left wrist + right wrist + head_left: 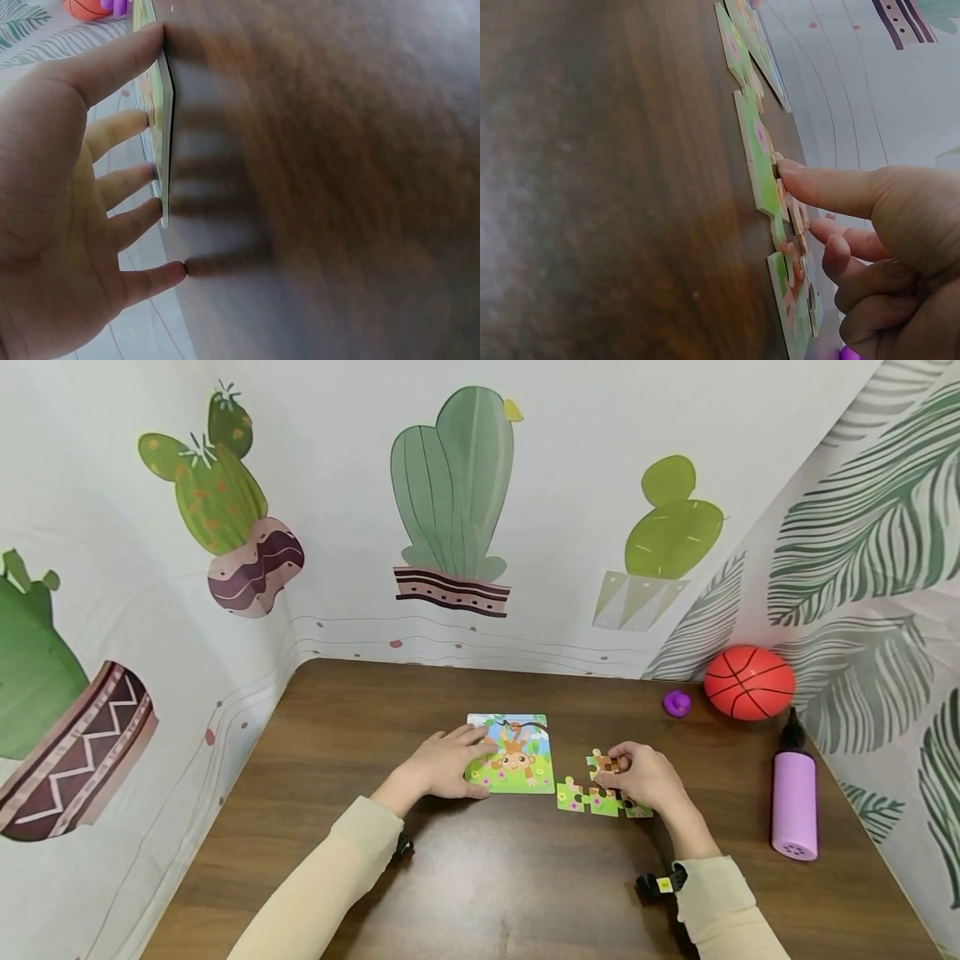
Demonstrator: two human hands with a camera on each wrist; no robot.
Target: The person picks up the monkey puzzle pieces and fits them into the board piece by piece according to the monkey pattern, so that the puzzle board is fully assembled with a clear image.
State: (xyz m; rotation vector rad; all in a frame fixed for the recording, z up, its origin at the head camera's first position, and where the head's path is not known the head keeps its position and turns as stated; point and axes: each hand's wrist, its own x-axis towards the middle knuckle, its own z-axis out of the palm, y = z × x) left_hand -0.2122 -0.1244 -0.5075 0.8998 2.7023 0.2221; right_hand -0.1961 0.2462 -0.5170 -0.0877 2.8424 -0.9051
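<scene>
A square picture board [528,781] with a cartoon monkey hanging from a branch lies on the table. My left hand [448,764] rests on its left side with spread fingers; in the left wrist view the fingertips [152,41] touch the board's face and edge. To the right, several jigsaw puzzle pieces [603,803] with green grass and pink flowers lie in a row. Over them, my right hand [651,777] pinches a brown puzzle piece [795,216] between thumb and fingers. Part of that piece and its neighbours are hidden behind the hand.
On the right of the brown wooden table [480,868] are a small purple toy [677,703], a red toy basketball [750,683] and a lilac pump [794,802] with a black nozzle. A cactus-print backdrop [555,527] rises behind the table's far edge.
</scene>
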